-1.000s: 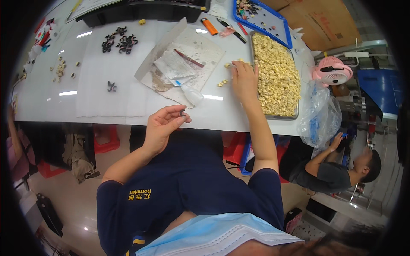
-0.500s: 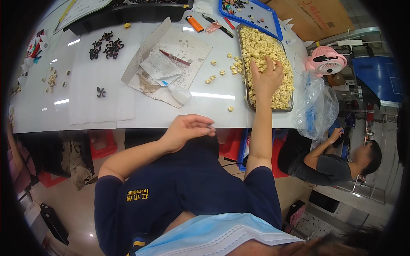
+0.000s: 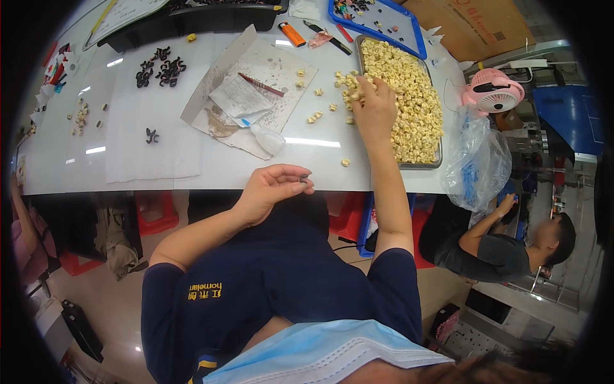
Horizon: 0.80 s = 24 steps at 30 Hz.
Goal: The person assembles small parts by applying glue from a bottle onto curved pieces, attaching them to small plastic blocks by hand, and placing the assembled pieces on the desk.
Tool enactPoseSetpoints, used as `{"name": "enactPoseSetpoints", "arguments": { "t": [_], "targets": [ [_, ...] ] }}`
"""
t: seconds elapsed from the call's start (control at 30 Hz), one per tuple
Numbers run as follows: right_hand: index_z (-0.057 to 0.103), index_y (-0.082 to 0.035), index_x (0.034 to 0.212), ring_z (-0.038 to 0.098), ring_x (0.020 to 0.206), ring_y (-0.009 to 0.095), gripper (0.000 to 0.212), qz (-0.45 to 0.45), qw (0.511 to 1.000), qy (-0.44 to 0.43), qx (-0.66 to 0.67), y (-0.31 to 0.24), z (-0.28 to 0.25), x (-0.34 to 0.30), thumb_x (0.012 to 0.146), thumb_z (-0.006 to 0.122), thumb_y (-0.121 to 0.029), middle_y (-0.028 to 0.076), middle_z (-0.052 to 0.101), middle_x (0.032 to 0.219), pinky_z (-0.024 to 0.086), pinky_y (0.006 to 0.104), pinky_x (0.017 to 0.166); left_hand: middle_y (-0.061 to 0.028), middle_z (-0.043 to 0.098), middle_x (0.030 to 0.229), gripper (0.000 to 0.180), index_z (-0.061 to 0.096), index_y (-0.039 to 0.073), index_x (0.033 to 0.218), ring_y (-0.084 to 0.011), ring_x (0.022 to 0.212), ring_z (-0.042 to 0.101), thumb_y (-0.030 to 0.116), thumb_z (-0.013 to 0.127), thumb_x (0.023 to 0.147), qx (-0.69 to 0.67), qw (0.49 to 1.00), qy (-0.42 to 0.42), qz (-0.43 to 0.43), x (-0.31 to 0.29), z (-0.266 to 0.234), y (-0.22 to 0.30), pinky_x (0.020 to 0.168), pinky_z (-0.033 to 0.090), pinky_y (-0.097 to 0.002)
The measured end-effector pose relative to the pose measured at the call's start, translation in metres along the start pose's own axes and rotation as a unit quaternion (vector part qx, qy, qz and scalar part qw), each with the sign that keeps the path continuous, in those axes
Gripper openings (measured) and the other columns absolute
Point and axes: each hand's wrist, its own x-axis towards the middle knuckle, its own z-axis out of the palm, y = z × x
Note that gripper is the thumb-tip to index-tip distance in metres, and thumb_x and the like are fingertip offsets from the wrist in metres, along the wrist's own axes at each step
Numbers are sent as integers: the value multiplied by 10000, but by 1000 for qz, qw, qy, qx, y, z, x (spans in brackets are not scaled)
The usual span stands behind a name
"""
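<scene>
My left hand (image 3: 274, 194) is in front of the table's near edge, thumb and fingertips pinched on a small dark piece (image 3: 304, 178), partly covered by the fingers. My right hand (image 3: 376, 114) reaches over the left rim of a metal tray (image 3: 427, 165) heaped with small pale yellow pieces (image 3: 416, 121). Its fingers are bent and somewhat apart, touching the pieces at the rim; none shows clearly gripped. Loose yellow pieces (image 3: 314, 118) lie on the table left of the tray.
A grey board (image 3: 288, 61) bears paper, a brown-red pen and a clear squeeze bottle (image 3: 268, 141). Dark curved pieces (image 3: 169, 72) lie on a white sheet at left. Behind are an orange lighter (image 3: 292, 34) and a blue tray (image 3: 419, 45). A pink fan (image 3: 492, 91) and a person are at right.
My right hand has moved left from the tray's middle to its left rim. More yellow pieces are beside the rim, and two are now on the board's edge. My left hand has shifted slightly left.
</scene>
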Motion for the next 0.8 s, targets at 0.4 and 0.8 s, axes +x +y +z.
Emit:
{"name": "enactPoseSetpoints", "arguments": {
  "t": [0.4,0.8],
  "targets": [
    [625,-37,1035,543,1033,328,251,-61,978,-35,194,-51,29,6,820,599,-164,175,588,1088,438,389,876,-130,637,983,270,565,-31,1109,-186,934,624,6,595,843,1,999,38,30,-26,-8,11,867,479,-278],
    [650,-98,975,542,980,266,228,-127,959,-135,213,-61,19,6,754,647,-155,80,629,953,354,391,903,-130,634,977,281,559,-37,1113,-185,918,621,24,607,843,-14,996,71,58,-38,-24,16,857,478,-282]
  ]
}}
